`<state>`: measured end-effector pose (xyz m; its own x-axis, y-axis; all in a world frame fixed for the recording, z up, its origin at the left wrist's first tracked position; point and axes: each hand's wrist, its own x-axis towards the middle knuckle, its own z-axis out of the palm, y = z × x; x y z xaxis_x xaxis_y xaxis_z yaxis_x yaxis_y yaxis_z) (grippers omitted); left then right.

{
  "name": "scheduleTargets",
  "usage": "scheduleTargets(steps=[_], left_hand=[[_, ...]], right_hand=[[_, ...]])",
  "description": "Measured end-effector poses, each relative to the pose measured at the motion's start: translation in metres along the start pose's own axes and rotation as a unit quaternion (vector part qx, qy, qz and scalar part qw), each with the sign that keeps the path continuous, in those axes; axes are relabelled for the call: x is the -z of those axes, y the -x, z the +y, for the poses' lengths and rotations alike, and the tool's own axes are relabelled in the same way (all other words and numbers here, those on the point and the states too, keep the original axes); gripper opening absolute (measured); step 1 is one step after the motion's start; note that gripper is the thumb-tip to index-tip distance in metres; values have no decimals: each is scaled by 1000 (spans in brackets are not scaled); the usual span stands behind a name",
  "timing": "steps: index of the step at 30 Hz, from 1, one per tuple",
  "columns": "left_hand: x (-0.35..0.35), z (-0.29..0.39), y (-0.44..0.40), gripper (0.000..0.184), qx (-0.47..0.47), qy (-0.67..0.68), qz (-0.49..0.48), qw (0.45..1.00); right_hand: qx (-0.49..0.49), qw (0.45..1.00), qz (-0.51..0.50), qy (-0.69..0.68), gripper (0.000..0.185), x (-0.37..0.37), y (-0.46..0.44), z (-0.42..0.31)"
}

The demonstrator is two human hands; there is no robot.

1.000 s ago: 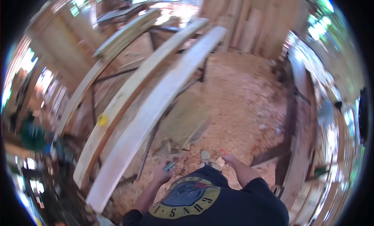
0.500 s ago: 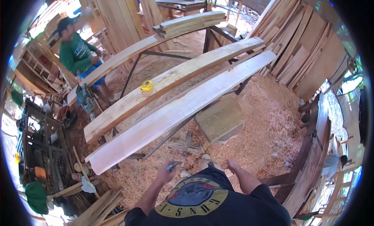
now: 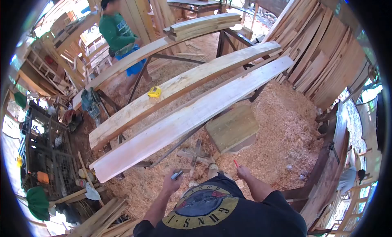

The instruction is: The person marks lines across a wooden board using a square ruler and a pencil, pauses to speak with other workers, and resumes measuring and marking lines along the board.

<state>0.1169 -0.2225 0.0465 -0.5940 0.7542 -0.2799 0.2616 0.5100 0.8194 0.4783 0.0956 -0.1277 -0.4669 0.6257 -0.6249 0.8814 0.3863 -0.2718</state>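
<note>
My left hand is closed around a small grey tool, too small to identify for certain. Between the fingers of my right hand is a thin red pencil, its end pointing up and away from me. Both hands are in front of my body, above the shavings and apart from the timber. The nearest board, pale and long, lies slantwise on a metal stand. Behind it rests a thicker plank, with a yellow tape measure on top.
A square wooden block stands among shavings. A crossed wooden piece lies near my feet. A person in green stands beyond the far beam, near a power tool. Boards lean at right.
The person in green has moved right along the far beam and is more upright. My right hand has turned slightly, showing more of the red pencil. My left hand stays nearly in place.
</note>
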Motion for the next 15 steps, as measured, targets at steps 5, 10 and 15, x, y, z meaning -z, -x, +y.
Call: scheduleTargets(steps=[5,10,15], left_hand=[[-15,39,-19,29,-3,-6,10,1000],[-23,74,-40,27,-13,-49,26,998],[-18,80,-65,27,-13,-69,28,997]], right_hand=[[42,998,15,38,39,3,-13,24],[47,997,48,-32,30,-32,-67,77],[-143,912,-37,-383,27,-1,-71,66]])
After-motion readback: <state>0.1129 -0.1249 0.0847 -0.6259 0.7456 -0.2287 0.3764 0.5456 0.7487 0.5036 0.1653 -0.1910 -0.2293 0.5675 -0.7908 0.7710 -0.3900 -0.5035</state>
